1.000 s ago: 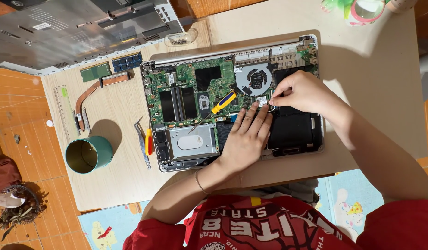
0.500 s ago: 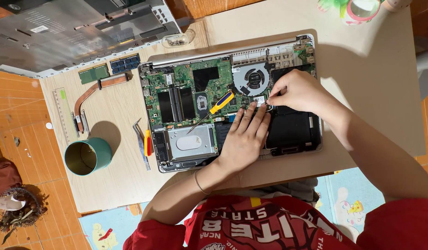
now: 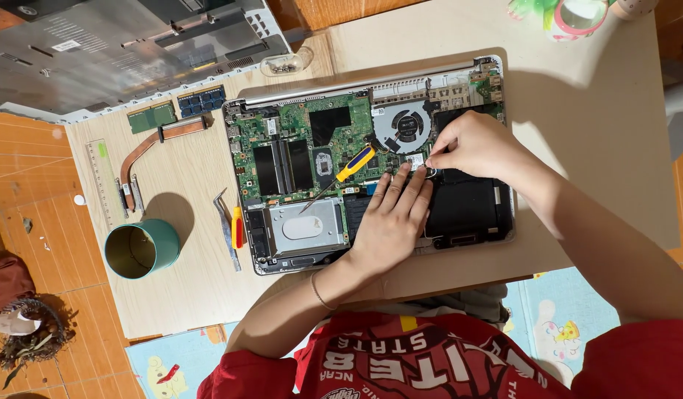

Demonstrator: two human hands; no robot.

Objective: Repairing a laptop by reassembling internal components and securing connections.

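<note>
An open laptop (image 3: 282,262) lies on the table with its bottom cover off, showing the green board, a fan (image 3: 406,125), a silver drive (image 3: 303,225) and a black battery (image 3: 467,207). My left hand (image 3: 389,222) rests flat on the laptop, fingers straight and pointing at a small card (image 3: 415,160) beside the fan. My right hand (image 3: 467,148) hovers just right of that card, thumb and fingertips pinched on a thin wire at the card's edge. A screwdriver (image 3: 354,164) with a yellow and blue handle lies loose on the board.
The grey bottom cover (image 3: 120,52) sits at the top left. On the table's left side are two memory sticks (image 3: 201,100), a copper heat pipe (image 3: 145,148), a ruler (image 3: 103,177), tweezers (image 3: 224,222), a green can (image 3: 142,250) and a clear dish of screws (image 3: 286,65).
My right hand has edged slightly left toward the small card. My left hand and the screwdriver have stayed where they were.
</note>
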